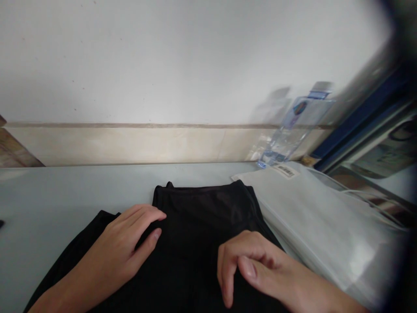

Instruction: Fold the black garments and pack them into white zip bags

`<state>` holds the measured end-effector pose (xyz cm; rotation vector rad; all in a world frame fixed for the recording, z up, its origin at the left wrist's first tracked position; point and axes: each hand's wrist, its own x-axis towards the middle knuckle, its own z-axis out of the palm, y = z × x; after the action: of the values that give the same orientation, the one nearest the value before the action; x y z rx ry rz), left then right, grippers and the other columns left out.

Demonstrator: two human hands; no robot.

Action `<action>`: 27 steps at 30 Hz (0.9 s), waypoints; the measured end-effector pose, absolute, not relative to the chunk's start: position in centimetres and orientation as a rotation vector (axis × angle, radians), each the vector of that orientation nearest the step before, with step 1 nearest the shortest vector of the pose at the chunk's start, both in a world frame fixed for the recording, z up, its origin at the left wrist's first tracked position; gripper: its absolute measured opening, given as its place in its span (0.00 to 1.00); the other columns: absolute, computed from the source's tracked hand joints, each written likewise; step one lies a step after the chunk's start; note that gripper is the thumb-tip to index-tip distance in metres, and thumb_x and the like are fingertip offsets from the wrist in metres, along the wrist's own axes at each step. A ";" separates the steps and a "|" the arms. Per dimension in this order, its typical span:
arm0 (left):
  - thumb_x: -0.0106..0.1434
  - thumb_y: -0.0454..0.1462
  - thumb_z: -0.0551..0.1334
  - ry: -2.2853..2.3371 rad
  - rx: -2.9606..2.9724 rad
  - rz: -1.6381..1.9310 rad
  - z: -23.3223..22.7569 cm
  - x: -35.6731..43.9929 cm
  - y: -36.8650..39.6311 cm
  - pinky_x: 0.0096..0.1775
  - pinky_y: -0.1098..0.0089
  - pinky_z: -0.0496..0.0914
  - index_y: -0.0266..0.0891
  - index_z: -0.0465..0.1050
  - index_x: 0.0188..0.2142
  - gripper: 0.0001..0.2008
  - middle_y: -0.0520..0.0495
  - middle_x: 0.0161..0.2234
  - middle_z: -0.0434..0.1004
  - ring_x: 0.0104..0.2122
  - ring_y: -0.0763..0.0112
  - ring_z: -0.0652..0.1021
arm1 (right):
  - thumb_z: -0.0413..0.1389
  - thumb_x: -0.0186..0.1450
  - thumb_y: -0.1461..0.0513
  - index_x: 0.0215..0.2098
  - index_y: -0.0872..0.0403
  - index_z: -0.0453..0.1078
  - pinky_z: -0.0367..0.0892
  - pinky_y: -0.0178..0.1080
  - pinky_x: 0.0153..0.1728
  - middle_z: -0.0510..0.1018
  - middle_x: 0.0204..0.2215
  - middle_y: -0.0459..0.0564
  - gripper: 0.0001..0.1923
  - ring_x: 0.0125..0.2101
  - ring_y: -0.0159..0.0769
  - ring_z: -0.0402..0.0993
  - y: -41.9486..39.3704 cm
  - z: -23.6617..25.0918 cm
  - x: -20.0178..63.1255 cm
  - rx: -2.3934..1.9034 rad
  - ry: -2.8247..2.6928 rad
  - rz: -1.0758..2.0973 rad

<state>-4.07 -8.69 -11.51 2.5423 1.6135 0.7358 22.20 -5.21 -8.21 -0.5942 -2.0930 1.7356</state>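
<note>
The left hand [125,241] lies flat and open, palm down, on the black garment [198,226], its fingers pointing toward two o'clock and resting near the cloth's upper left fold. The right hand [247,265] sits at about four o'clock from it, fingers curled loosely downward with the tips pressing on the same cloth; it grips nothing, as far as can be seen. The black garment lies on the pale table [48,204], spread from the near edge up to the middle, its far end already folded into a neat squared edge at twelve o'clock, while a looser flap sticks out at nine o'clock under the left wrist and is not yet tucked in.

At two to three o'clock from the hands a stack of white packaging bags [312,208] lies just beside the garment, touching its right edge and leaving little room on that side. Beyond it, at one o'clock, a clear plastic bottle [293,130] stands near the wall [163,65], blurred.
</note>
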 end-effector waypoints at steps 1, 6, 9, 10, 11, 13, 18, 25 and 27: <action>0.66 0.39 0.53 1.657 2.507 0.740 -11.6 -4.1 -8.6 0.49 0.66 0.67 0.49 0.60 0.49 0.12 0.52 0.47 0.71 0.47 0.69 0.72 | 0.40 0.66 0.44 0.25 0.60 0.73 0.66 0.35 0.29 0.75 0.22 0.53 0.33 0.26 0.33 0.72 -5.2 -8.2 22.2 -0.609 -2.110 1.707; 0.66 0.45 0.50 1.857 2.154 0.722 -11.8 -4.2 -7.9 0.58 0.56 0.57 0.46 0.52 0.59 0.23 0.48 0.59 0.59 0.58 0.64 0.62 | 0.45 0.69 0.55 0.42 0.54 0.70 0.65 0.40 0.44 0.76 0.39 0.51 0.16 0.41 0.36 0.72 -2.9 -8.8 23.8 -0.935 -2.389 0.792; 0.65 0.49 0.48 1.911 1.990 0.659 -11.8 -4.2 -7.5 0.59 0.56 0.56 0.42 0.52 0.60 0.27 0.46 0.60 0.59 0.59 0.63 0.61 | 0.47 0.68 0.57 0.54 0.55 0.63 0.57 0.50 0.54 0.69 0.51 0.57 0.19 0.53 0.45 0.62 -0.4 -10.3 25.3 -1.038 -2.483 0.135; 0.64 0.50 0.48 1.944 1.951 0.633 -11.7 -4.2 -7.4 0.59 0.56 0.55 0.40 0.53 0.60 0.29 0.45 0.60 0.59 0.59 0.62 0.62 | 0.46 0.68 0.56 0.56 0.57 0.61 0.56 0.52 0.55 0.67 0.53 0.59 0.21 0.55 0.46 0.60 0.3 -10.9 25.8 -1.069 -2.499 0.024; 0.63 0.51 0.48 1.975 1.924 0.604 -11.7 -4.2 -7.3 0.60 0.56 0.55 0.38 0.55 0.60 0.30 0.44 0.60 0.60 0.59 0.60 0.62 | 0.46 0.68 0.56 0.58 0.58 0.59 0.57 0.52 0.55 0.67 0.53 0.60 0.22 0.56 0.47 0.59 0.8 -11.3 26.1 -1.100 -2.511 -0.038; 0.62 0.52 0.47 2.013 1.898 0.548 -11.5 -4.2 -7.2 0.60 0.54 0.53 0.35 0.58 0.58 0.31 0.42 0.59 0.61 0.59 0.58 0.61 | 0.44 0.68 0.55 0.59 0.59 0.56 0.58 0.52 0.54 0.66 0.54 0.61 0.24 0.56 0.48 0.59 1.4 -11.8 26.4 -1.146 -2.527 -0.086; 0.58 0.52 0.52 1.977 1.820 0.492 -10.6 -4.6 -7.4 0.57 0.53 0.59 0.36 0.66 0.52 0.29 0.40 0.56 0.65 0.55 0.53 0.66 | 0.43 0.69 0.56 0.56 0.58 0.59 0.63 0.50 0.52 0.69 0.48 0.59 0.22 0.50 0.45 0.66 1.2 -11.2 26.2 -1.159 -2.442 -0.058; 0.54 0.48 0.60 1.866 1.878 0.766 -10.8 -5.1 -6.6 0.58 0.55 0.56 0.41 0.61 0.56 0.31 0.43 0.58 0.62 0.57 0.55 0.64 | 0.49 0.66 0.57 0.51 0.50 0.63 0.70 0.39 0.37 0.72 0.41 0.52 0.16 0.40 0.39 0.72 0.0 -8.4 25.9 -1.051 -2.359 0.388; 0.55 0.47 0.60 1.814 1.882 0.846 -11.0 -4.8 -5.8 0.57 0.55 0.56 0.40 0.67 0.48 0.23 0.43 0.55 0.67 0.56 0.56 0.66 | 0.53 0.64 0.55 0.52 0.49 0.63 0.69 0.38 0.34 0.73 0.43 0.51 0.19 0.41 0.39 0.71 -0.1 -7.8 26.0 -1.073 -2.338 0.578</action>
<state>-4.85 -5.78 -11.00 1.8824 1.8139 0.8458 26.04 -0.09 -7.83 -1.0729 -2.3377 0.5785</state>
